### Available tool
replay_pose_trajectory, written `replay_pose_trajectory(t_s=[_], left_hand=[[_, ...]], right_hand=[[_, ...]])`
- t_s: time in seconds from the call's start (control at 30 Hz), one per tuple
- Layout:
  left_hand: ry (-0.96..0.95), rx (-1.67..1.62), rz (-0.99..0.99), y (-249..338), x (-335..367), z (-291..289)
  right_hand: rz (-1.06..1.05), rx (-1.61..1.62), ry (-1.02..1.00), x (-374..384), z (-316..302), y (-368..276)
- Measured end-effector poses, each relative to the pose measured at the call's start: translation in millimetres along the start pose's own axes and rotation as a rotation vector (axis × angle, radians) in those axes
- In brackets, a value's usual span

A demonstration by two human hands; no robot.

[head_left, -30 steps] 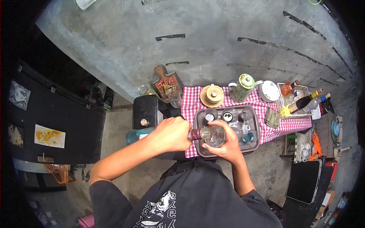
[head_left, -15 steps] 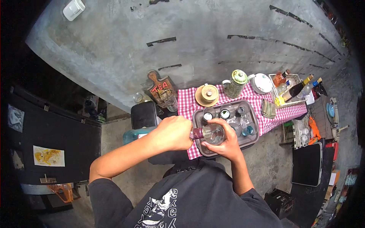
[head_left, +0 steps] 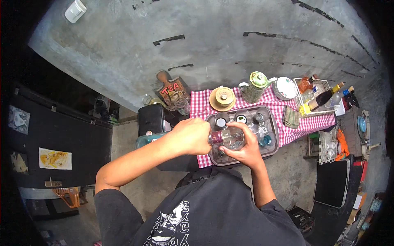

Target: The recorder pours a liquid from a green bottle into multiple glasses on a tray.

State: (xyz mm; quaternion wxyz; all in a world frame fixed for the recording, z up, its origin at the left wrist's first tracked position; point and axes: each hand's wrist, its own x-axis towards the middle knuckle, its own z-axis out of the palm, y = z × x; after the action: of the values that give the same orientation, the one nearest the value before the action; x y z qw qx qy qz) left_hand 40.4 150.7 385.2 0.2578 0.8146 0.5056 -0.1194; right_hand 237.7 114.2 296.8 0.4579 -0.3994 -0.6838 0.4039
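Observation:
My left hand (head_left: 193, 135) is wrapped around the neck of a pale blue glass bottle (head_left: 147, 140), which lies nearly sideways with its body behind my left forearm. Beyond my fist shows the bottle's maroon neck band (head_left: 216, 137). My right hand (head_left: 248, 149) curls its thumb and fingers around a clear drinking glass (head_left: 235, 139). The bottle's mouth points right, at the opening of the glass; whether liquid flows cannot be made out. Below both hands sits a grey-brown tray (head_left: 276, 134) holding several glasses, among them a blue one (head_left: 266, 140).
A red-and-white checked cloth (head_left: 200, 100) covers the table. Towards the wall stand a lidded yellow pot (head_left: 224, 97), a green-lidded glass jug (head_left: 255, 86) and stacked plates (head_left: 285, 88). A folded cloth (head_left: 291, 118) and a basket of bottles (head_left: 324, 110) are at the right, a wooden board (head_left: 172, 88) at the left.
The bottle neck and the glass have shifted slightly upward, and the glass looks a little more tilted. Both hands keep their holds. The whole view has moved a little.

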Motion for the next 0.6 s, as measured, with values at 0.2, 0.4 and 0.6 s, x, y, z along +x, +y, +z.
replay_pose_trajectory(t_s=[0.2, 0.4, 0.6], left_hand=[[0.005, -0.022, -0.043, 8.0, 4.0, 1.1], [-0.015, -0.020, -0.082, 14.4, 11.7, 3.0], [-0.015, -0.038, -0.114, 24.5, 17.1, 3.0]], right_hand=[[-0.012, 0.014, -0.037, 2.7, -9.6, 5.3], [0.010, 0.045, -0.073, 5.5, -20.0, 8.9], [0.024, 0.057, -0.107, 7.4, -30.1, 16.4]])
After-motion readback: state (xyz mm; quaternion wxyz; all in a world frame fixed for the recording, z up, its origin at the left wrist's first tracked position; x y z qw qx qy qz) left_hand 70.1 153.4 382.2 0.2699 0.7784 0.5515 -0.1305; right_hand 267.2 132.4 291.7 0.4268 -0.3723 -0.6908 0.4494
